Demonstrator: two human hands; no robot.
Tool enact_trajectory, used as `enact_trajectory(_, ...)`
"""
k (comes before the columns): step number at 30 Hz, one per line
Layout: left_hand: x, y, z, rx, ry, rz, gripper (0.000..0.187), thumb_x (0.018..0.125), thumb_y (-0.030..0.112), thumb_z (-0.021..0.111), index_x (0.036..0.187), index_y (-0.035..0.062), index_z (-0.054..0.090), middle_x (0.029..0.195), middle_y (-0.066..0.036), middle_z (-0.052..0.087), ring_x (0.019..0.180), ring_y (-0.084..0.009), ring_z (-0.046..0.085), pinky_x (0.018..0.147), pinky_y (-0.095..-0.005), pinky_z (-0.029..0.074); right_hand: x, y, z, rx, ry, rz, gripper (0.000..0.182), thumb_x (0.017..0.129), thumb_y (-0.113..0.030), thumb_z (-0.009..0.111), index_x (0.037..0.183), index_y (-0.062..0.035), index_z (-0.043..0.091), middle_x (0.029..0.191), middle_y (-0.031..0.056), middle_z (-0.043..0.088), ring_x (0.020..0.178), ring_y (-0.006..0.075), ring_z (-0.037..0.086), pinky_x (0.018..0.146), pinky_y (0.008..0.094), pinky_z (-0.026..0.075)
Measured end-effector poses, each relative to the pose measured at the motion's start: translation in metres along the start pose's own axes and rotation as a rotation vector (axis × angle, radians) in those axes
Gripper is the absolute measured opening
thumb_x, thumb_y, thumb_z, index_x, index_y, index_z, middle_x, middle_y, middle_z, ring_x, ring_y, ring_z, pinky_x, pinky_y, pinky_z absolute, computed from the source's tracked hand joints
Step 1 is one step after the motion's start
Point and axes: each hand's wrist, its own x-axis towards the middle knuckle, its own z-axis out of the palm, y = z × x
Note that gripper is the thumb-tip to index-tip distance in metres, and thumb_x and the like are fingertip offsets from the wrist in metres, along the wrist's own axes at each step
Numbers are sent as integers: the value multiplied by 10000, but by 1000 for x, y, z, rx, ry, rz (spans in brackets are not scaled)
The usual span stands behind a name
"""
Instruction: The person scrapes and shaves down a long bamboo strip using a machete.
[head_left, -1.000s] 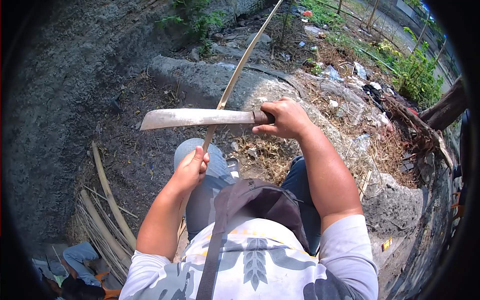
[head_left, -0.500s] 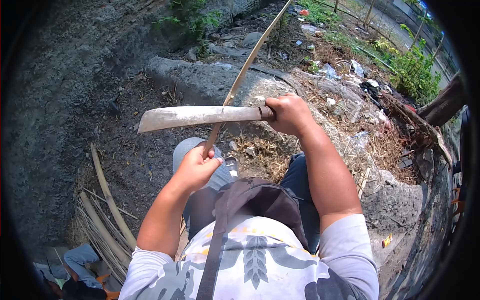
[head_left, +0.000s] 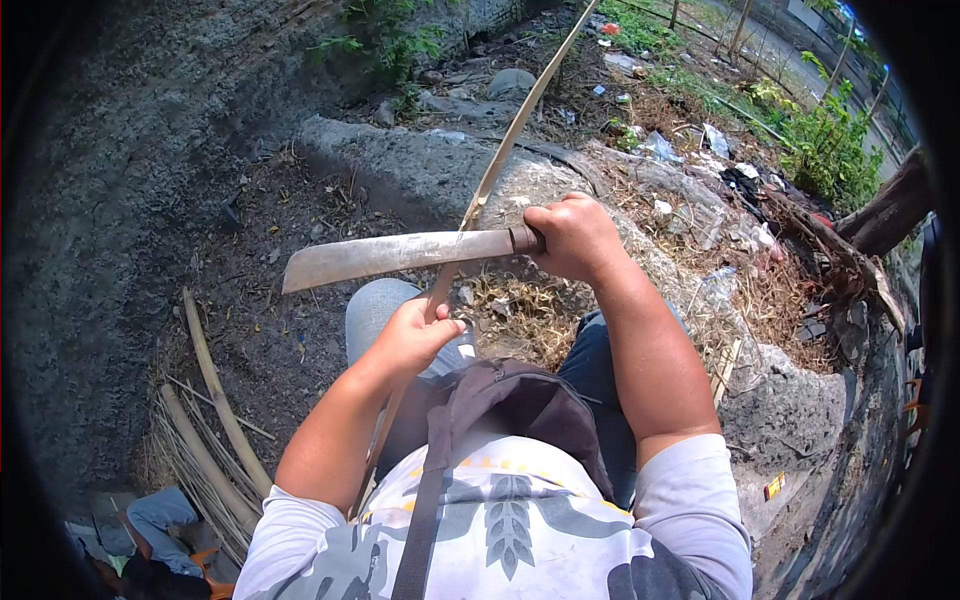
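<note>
A long, thin bamboo strip [head_left: 512,130] slants from near my lap up to the top of the view. My left hand [head_left: 415,338] is closed around its lower part, above my left knee. My right hand [head_left: 578,238] grips the dark handle of a machete [head_left: 400,253], whose broad, worn blade points left. The blade crosses the strip just above my left hand and seems to touch it. Part of the strip behind the blade is hidden, and its lower end passes behind my left forearm.
Bamboo poles and thin strips [head_left: 215,420] lie on the ground at left. A rough wall [head_left: 120,180] rises beyond them. A concrete slab [head_left: 390,165] lies ahead, with litter and dry leaves [head_left: 700,200] to the right. Another person's leg [head_left: 160,515] shows at lower left.
The machete and my right hand have dropped slightly, the blade shifting a little right. My left hand has moved slightly right, and the strip's lower part now shows beside my left forearm.
</note>
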Motion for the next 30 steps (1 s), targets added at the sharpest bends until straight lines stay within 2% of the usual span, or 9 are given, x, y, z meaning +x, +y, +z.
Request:
enact_trajectory(6, -16, 1, -6, 25, 58, -58, 246, 955, 132, 730, 952, 173, 488, 750, 92, 501, 567, -13, 427, 486, -218, 307, -1, -2, 2, -20, 7, -19, 192, 714, -250, 799, 832, -158, 678, 781, 74, 727, 811, 310, 733, 796, 428, 558)
enact_trajectory(10, -11, -16, -9, -39, 73, -35, 272, 945, 129, 743, 930, 176, 475, 752, 91, 500, 569, -15, 426, 490, -218, 310, 2, -25, 12, 60, -2, -40, 240, 690, -243, 827, 827, -158, 649, 723, 61, 692, 770, 312, 720, 776, 418, 540)
enact_trajectory(13, -3, -11, -3, 9, 59, -41, 288, 933, 123, 755, 930, 174, 471, 758, 92, 494, 600, -10, 429, 513, -216, 321, 5, -42, 24, 30, 5, -115, 159, 734, -263, 783, 802, -168, 676, 714, 58, 718, 722, 302, 735, 785, 433, 538)
enact_trajectory(14, -5, -11, -3, 15, 48, -22, 290, 929, 120, 757, 932, 171, 471, 761, 92, 491, 615, -9, 431, 524, -216, 326, 6, -37, 22, -10, 7, -123, 232, 702, -272, 817, 809, -161, 644, 683, 60, 684, 723, 302, 715, 783, 413, 538)
enact_trajectory(15, -6, -11, -2, 19, 35, -10, 293, 926, 116, 760, 934, 169, 472, 764, 92, 488, 629, -7, 432, 534, -215, 331, 5, -25, 21, -2, 85, -74, 226, 699, -267, 809, 809, -164, 641, 683, 67, 685, 709, 311, 709, 786, 420, 534)
enact_trajectory(17, -13, -9, -6, 6, 9, 1, 289, 911, 100, 762, 944, 160, 481, 780, 95, 483, 668, -5, 433, 568, -218, 344, 5, -6, 26, 35, 82, 0, 222, 697, -248, 802, 817, -153, 640, 679, 69, 685, 701, 336, 702, 791, 438, 529)
enact_trajectory(22, 0, -12, -6, 24, 27, -20, 279, 900, 73, 745, 940, 159, 483, 782, 88, 485, 665, -15, 440, 567, -223, 347, 4, -16, 17, 65, -74, 70, 230, 715, -259, 799, 864, -148, 664, 791, 105, 717, 828, 337, 719, 797, 459, 525)
enact_trajectory(26, -3, -15, -9, 25, 46, -67, 285, 887, 59, 736, 923, 163, 473, 781, 83, 488, 651, -22, 446, 554, -227, 347, 7, -30, 8, 16, -141, 51, 200, 802, -301, 785, 902, -145, 711, 834, 96, 758, 849, 313, 753, 853, 434, 537)
enact_trajectory(30, -2, -15, -16, 77, 78, -106, 290, 881, 48, 731, 919, 162, 467, 782, 83, 484, 646, -19, 449, 543, -227, 345, 9, -48, 11, -25, -189, 28, 151, 804, -265, 766, 884, -147, 716, 805, 83, 757, 824, 281, 760, 838, 408, 529)
